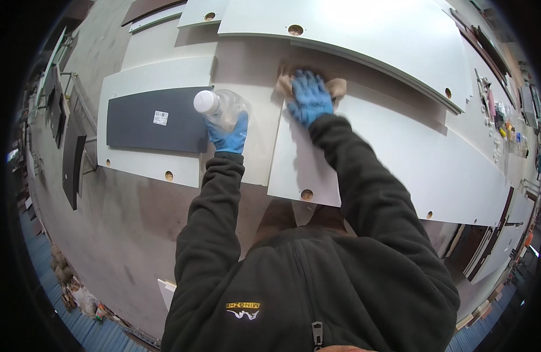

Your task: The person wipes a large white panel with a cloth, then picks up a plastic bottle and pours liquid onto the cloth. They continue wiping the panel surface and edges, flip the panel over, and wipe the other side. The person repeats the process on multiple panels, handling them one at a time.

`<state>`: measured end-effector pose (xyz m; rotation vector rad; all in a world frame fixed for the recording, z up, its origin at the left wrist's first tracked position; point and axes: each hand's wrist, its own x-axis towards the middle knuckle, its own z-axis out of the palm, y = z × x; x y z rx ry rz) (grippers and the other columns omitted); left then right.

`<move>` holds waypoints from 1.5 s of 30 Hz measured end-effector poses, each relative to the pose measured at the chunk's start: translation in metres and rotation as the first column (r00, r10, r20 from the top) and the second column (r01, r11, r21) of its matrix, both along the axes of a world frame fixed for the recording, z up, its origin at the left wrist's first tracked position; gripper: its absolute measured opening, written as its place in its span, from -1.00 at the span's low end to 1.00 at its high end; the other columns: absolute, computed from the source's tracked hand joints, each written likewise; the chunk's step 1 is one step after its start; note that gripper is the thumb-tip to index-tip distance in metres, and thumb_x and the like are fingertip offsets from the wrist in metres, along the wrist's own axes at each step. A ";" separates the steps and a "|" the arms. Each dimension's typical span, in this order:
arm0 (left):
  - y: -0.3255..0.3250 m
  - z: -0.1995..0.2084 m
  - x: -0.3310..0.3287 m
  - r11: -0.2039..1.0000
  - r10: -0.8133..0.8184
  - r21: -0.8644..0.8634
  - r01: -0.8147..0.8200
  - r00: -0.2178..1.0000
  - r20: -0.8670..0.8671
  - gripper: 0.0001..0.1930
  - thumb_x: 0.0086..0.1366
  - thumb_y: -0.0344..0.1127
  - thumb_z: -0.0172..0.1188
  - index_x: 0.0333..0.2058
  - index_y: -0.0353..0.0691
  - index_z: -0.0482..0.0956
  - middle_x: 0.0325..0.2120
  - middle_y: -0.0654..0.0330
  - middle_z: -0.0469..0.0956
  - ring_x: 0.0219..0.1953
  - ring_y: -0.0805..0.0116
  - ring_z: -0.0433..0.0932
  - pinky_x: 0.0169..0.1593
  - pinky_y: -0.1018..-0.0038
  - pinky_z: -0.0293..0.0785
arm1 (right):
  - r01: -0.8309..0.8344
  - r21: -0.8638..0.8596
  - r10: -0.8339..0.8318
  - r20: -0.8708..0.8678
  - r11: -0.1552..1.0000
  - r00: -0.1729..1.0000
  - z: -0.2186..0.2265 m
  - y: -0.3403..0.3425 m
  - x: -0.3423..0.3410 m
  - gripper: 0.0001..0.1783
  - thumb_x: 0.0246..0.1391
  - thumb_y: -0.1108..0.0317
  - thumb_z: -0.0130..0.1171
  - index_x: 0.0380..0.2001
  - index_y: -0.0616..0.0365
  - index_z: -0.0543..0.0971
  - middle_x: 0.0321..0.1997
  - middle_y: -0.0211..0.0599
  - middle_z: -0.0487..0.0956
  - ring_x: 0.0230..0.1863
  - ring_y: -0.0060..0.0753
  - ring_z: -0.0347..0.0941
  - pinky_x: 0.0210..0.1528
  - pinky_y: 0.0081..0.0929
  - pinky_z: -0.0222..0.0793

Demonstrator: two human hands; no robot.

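Observation:
My left hand (228, 136), in a blue glove, is wrapped round a clear plastic bottle (228, 108) with a white cap. It is held tilted beside a dark grey panel (147, 132) that bears a small white label. My right hand (310, 97), also gloved in blue, presses a tan cloth (336, 88) flat on the far left part of a large white panel (393, 146). Cloth edges stick out on both sides of the fingers; the part under the palm is hidden.
Under the dark panel lies another white panel (159, 168) with round holes. A long white panel (364, 23) lies across the far side, overlapping the worked one. Small tools and bits (508, 129) sit at the far right. Dark boards (74, 170) lean on the left.

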<state>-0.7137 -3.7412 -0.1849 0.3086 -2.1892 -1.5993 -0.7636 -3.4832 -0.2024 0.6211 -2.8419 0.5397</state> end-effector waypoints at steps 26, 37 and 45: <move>0.038 -0.018 0.235 0.921 -0.117 0.310 -0.238 0.588 0.800 -0.48 0.31 -0.18 0.47 0.03 -0.38 0.44 -0.12 0.07 0.57 -0.16 0.29 0.63 -0.12 0.35 0.63 | -0.372 -0.060 0.374 0.249 0.926 0.893 0.029 0.075 0.135 -0.29 0.01 0.09 0.36 0.22 0.18 0.52 0.51 -0.02 0.35 0.56 0.01 0.20 0.58 0.14 0.00; 0.046 -0.011 0.218 0.721 -0.350 0.527 -0.450 0.421 0.837 -0.59 0.39 -0.04 0.39 -0.14 -0.24 0.45 -0.31 0.08 0.62 -0.31 0.22 0.72 -0.30 0.39 0.71 | -0.005 0.070 0.009 -0.049 0.998 0.999 -0.003 -0.010 -0.026 -0.24 0.16 -0.10 0.15 0.28 0.21 0.46 0.47 0.01 0.37 0.53 0.05 0.20 0.55 0.09 0.00; 0.041 -0.021 0.226 0.679 -0.384 0.607 -0.412 0.505 0.773 -0.67 0.36 -0.16 0.43 -0.23 -0.27 0.50 -0.39 0.07 0.64 -0.42 0.23 0.71 -0.42 0.36 0.70 | -0.298 -0.070 0.306 0.224 0.952 0.925 0.015 -0.006 0.111 -0.11 0.03 -0.02 0.37 0.36 0.24 0.40 0.59 0.04 0.20 0.63 0.12 0.00 0.65 0.14 -0.23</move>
